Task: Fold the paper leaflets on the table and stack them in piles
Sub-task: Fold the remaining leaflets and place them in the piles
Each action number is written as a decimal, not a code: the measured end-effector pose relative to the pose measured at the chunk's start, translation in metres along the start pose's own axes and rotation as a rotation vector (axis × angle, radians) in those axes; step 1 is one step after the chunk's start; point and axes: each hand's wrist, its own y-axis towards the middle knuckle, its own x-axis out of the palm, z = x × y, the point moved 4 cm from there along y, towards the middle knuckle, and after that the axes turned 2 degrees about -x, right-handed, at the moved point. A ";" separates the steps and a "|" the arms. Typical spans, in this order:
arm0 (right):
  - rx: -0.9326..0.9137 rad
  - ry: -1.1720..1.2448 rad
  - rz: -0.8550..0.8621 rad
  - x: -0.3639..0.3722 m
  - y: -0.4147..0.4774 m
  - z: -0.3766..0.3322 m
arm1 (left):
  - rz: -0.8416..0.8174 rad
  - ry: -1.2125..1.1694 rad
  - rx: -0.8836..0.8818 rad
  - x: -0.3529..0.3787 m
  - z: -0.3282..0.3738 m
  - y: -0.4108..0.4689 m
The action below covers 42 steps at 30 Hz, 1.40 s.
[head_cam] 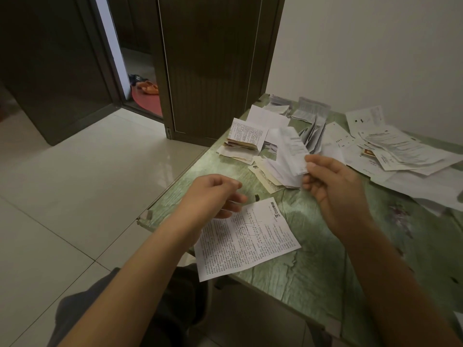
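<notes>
Green marble-pattern table [313, 259] against a white wall, with a pale tiled floor [75, 196] and dark doors [208, 71] to your left.

- Flat leaflet [248, 239]: one printed sheet, unfolded, lying near the table's near-left corner. Its lower corner overhangs the edge, and a pen loop is drawn mid-page.
- Your left hand [218, 194]: above the far-left corner of that sheet, fingers loosely curled and gripping nothing. Blur hides whether the fingertips touch the paper.
- Your right hand [333, 186]: raised over the table's middle, thumb and fingers pinching the near edge of a folded white leaflet [290, 156].
- Folded pile [244, 139]: at the table's far-left edge, topped by a printed booklet-like piece.
- Second folded pile [310, 116]: further back, near the wall.
- Loose unfolded sheets [395, 149]: overlapping, spread across the right side.
- Orange slippers [149, 86]: on a red mat [147, 101], seen through the door gap.
</notes>
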 end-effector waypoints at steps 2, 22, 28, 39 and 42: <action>-0.010 -0.049 -0.042 0.004 -0.001 0.002 | -0.002 -0.002 -0.005 0.001 0.000 0.000; -0.089 -0.927 0.043 -0.012 0.008 0.028 | -0.017 0.902 0.101 0.014 -0.012 0.005; -0.204 -0.895 0.245 -0.016 0.005 0.008 | -0.112 0.843 0.138 0.015 -0.013 0.006; -0.295 -0.375 -0.185 0.017 -0.012 -0.001 | 0.006 0.030 0.029 -0.017 0.002 0.003; -0.095 -0.365 -0.418 0.023 -0.014 0.011 | 0.041 -0.060 0.056 -0.010 0.003 0.002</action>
